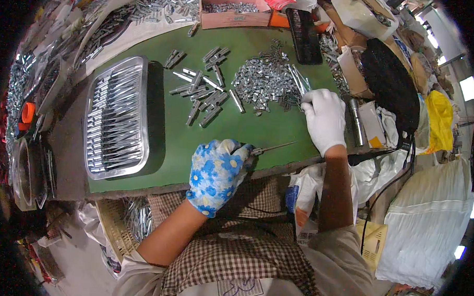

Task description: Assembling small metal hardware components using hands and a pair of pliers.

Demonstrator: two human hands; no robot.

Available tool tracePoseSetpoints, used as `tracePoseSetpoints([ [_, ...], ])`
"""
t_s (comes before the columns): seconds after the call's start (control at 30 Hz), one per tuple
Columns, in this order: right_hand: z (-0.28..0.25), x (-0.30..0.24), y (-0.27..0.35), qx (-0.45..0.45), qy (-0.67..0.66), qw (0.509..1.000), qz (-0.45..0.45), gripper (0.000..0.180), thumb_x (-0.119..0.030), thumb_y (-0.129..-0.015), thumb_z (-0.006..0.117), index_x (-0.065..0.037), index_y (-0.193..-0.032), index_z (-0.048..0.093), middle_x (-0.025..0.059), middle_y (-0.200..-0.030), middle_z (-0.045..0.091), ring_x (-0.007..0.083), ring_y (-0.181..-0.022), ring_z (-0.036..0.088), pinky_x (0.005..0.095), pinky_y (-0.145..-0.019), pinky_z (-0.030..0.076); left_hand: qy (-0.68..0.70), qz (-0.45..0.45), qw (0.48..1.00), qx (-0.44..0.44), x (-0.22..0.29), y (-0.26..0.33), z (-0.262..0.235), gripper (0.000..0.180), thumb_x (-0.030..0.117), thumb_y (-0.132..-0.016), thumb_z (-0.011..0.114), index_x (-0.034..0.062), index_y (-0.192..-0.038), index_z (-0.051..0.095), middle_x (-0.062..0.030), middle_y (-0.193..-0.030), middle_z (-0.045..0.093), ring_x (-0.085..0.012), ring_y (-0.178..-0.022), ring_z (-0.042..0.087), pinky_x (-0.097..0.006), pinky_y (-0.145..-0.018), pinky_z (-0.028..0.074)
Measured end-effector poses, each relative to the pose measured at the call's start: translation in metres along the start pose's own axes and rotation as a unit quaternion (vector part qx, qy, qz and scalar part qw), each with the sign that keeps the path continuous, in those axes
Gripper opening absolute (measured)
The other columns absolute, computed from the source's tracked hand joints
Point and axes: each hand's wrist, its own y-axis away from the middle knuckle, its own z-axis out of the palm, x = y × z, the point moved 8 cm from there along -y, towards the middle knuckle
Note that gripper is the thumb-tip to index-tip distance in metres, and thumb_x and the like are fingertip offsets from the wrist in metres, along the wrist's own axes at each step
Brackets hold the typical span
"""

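Note:
My left hand (215,173), in a blue flowered glove, is closed around a small metal fitting. From the fitting a thin pointed metal rod (273,147) sticks out to the right, over the front of the green work surface (269,125). My right hand (325,119), in a white glove, has its fingers curled in at the lower ends of several thin shiny rods (299,78); whether it pinches one is hidden. Left of these rods lies a heap of small metal pieces (260,81). Slotted metal tubes (200,92) lie scattered farther left.
A metal tray (143,139) filled with rows of rod-like parts stands at the left. At the back are a pink box (236,20) of small parts and a black phone (305,38). A metal cylinder (357,123) lies right of my right hand, beside cartons and a black bag (393,80).

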Motion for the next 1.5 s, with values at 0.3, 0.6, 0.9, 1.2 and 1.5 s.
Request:
tracePoseSetpoints([
  [0.3,-0.009,-0.078,0.05,-0.04,-0.274,0.948,-0.155,0.017,-0.008,-0.078,0.062,-0.008,-0.095,0.06,0.0096,-0.089,0.065,0.0315,-0.088,0.06,0.0425,-0.082,0.044,-0.008,0.002,1.0,0.002,0.0,-0.001,0.0,0.022,0.023,-0.077,0.069,0.0164,-0.097,0.068,-0.0025,-0.081,0.057,-0.0226,-0.073,0.058,-0.039,-0.062,0.046],
  [0.6,-0.007,-0.1,0.05,-0.04,-0.214,0.955,-0.204,0.016,-0.009,-0.076,0.06,-0.008,-0.091,0.057,0.0083,-0.075,0.06,0.0298,-0.08,0.059,0.0406,-0.08,0.045,0.007,0.006,1.0,0.012,0.0,0.0,0.001,0.022,0.022,-0.074,0.072,0.0136,-0.094,0.067,-0.007,-0.077,0.055,-0.0287,-0.073,0.055,-0.042,-0.061,0.043],
  [0.9,-0.01,-0.072,0.044,-0.107,-0.031,0.984,-0.137,0.021,-0.01,-0.078,0.061,-0.007,-0.098,0.059,0.0101,-0.078,0.063,0.0312,-0.08,0.063,0.043,-0.074,0.049,-0.009,-0.006,1.0,0.001,-0.001,-0.001,0.002,0.021,0.021,-0.076,0.069,0.015,-0.096,0.068,-0.0024,-0.083,0.059,-0.0241,-0.075,0.059,-0.039,-0.062,0.046],
  [1.2,-0.014,0.129,0.076,0.045,0.04,0.978,0.197,0.056,-0.018,-0.087,0.059,0.0,-0.138,0.044,0.0262,-0.129,0.052,0.0373,-0.121,0.05,0.0425,-0.103,0.038,0.002,-0.002,1.0,0.024,0.001,0.0,0.001,0.023,0.022,-0.076,0.07,0.0171,-0.099,0.068,-0.0045,-0.082,0.056,-0.0266,-0.075,0.056,-0.041,-0.063,0.043],
  [1.5,-0.001,-0.058,0.112,-0.198,-0.073,0.978,-0.005,0.061,-0.031,-0.084,0.066,-0.028,-0.14,0.043,0.0153,-0.085,0.065,0.0342,-0.071,0.065,0.0434,-0.06,0.051,-0.005,0.002,0.999,0.037,-0.003,0.004,-0.002,0.024,0.023,-0.076,0.07,0.0171,-0.099,0.068,-0.0044,-0.08,0.054,-0.0259,-0.074,0.054,-0.04,-0.062,0.042],
])
